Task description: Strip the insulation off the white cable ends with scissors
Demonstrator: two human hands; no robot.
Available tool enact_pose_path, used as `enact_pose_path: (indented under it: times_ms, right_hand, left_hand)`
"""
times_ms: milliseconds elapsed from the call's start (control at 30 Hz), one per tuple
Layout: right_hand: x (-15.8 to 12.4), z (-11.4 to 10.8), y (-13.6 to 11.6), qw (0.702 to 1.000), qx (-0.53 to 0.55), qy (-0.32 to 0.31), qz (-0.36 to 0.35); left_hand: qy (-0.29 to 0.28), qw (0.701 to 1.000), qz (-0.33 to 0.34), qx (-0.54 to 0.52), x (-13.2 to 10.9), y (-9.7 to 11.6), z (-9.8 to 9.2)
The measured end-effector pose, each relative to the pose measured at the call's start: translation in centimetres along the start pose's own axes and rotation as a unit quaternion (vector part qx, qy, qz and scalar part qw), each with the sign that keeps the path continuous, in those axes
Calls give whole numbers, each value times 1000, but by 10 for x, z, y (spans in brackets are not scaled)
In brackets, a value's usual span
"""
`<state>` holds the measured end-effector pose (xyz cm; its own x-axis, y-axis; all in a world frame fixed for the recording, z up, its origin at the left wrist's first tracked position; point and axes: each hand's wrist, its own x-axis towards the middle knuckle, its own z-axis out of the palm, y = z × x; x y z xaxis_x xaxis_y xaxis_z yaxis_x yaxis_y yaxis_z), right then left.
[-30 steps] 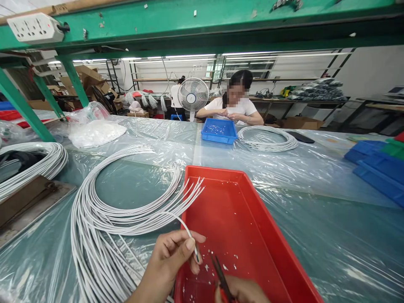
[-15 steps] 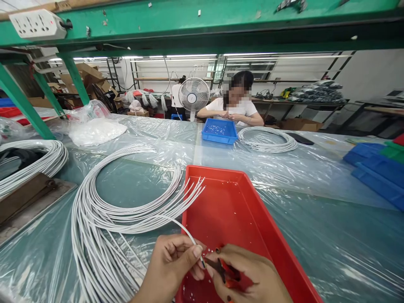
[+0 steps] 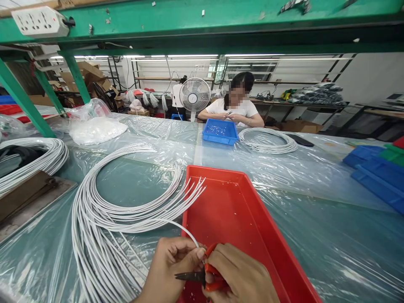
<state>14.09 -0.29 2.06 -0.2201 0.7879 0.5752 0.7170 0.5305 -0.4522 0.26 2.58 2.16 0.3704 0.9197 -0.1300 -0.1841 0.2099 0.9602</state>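
Over the near end of the red tray (image 3: 221, 210), my left hand (image 3: 176, 265) pinches a white cable (image 3: 186, 230) near its end. My right hand (image 3: 243, 273) holds red-handled scissors (image 3: 194, 276), whose dark blades point left across my left fingers. The fingertips of both hands meet around the cable's end, which is hidden between them. That cable runs back to a large loose coil of white cables (image 3: 85, 210) left of the tray, and several of its ends lie over the tray's left rim. Small white bits are scattered in the tray.
Across the table (image 3: 315, 168), a person (image 3: 243, 105) works by a blue tray (image 3: 220, 136) and a cable coil (image 3: 268, 147). Blue bins (image 3: 375, 181) stand right. Another coil (image 3: 53, 155) and a brown block (image 3: 25, 195) lie left. A green beam (image 3: 176, 25) crosses above.
The scissors have turned so their blades point left across my left fingers. My right hand has moved slightly left and closer to my left hand. The cable's end has become covered.
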Motion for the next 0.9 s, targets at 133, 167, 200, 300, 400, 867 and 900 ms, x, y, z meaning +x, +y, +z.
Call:
enact_pose_path:
  times_ms: [133, 167, 200, 300, 400, 867, 900]
  right_hand:
    - [2, 1, 3, 1000, 19, 5, 25]
    - [2, 0, 4, 999, 28, 5, 31]
    - [1, -1, 6, 999, 38, 4, 35]
    - [-2, -6, 11, 998, 55, 10, 36]
    - [-7, -9, 19, 999, 33, 41, 7]
    - [-23, -9, 39, 985, -160, 37, -57]
    - [-23, -8, 39, 986, -156, 33, -55]
  left_hand:
    - [-8, 1000, -7, -6, -1, 2, -2]
    - [-14, 1000, -15, -15, -1, 2, -2]
    - [-20, 999, -24, -23, 0, 3, -2]
    - [-35, 997, -45, -49, 1, 2, -4]
    - [-44, 993, -64, -89, 3, 2, -6]
    - [-67, 959, -162, -221, 7, -2, -9]
    - [-70, 959, -164, -222, 7, -2, -10]
